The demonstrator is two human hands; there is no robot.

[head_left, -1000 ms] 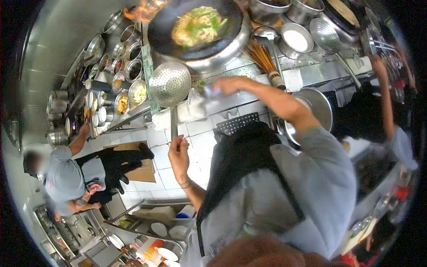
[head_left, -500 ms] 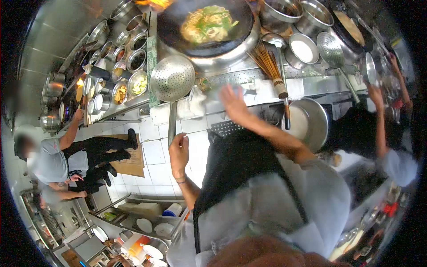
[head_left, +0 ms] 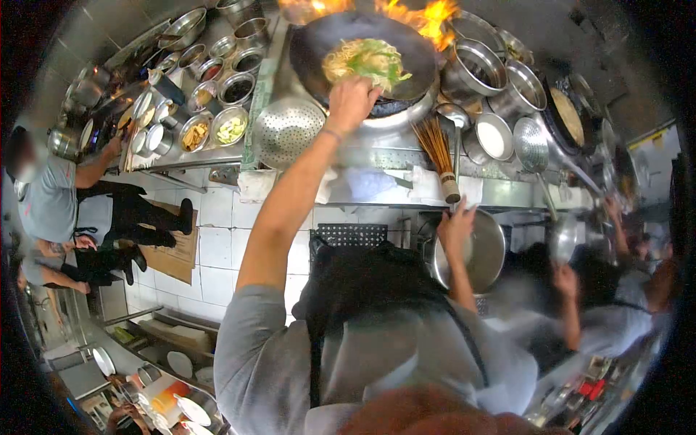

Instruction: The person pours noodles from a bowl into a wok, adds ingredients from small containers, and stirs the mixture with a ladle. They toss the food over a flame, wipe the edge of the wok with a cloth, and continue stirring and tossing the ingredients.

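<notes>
My left hand [head_left: 351, 103] reaches over the near rim of a black wok [head_left: 312, 54]. Its fingers are bent together beside the noodles with green vegetables [head_left: 368, 61]; what they hold, if anything, is hidden. My right hand [head_left: 454, 226] is closed around the handle end of a ladle [head_left: 453, 114], whose bowl rests on the counter. A bamboo wok brush [head_left: 435, 148] lies alongside the ladle's handle. Under my left forearm a perforated strainer [head_left: 286, 130] lies on the counter.
Flames [head_left: 428, 25] rise behind the wok. Pots of ingredients [head_left: 230, 125] crowd the left side. A pot of white contents [head_left: 494, 136] and a skimmer [head_left: 531, 145] stand right. A large pot [head_left: 489, 250] sits below the counter. Co-workers [head_left: 58, 188] stand left and right.
My left hand has gone from beside the strainer's handle up to the wok. My right hand has moved from over the counter to the ladle's handle. Flames behind the wok have grown.
</notes>
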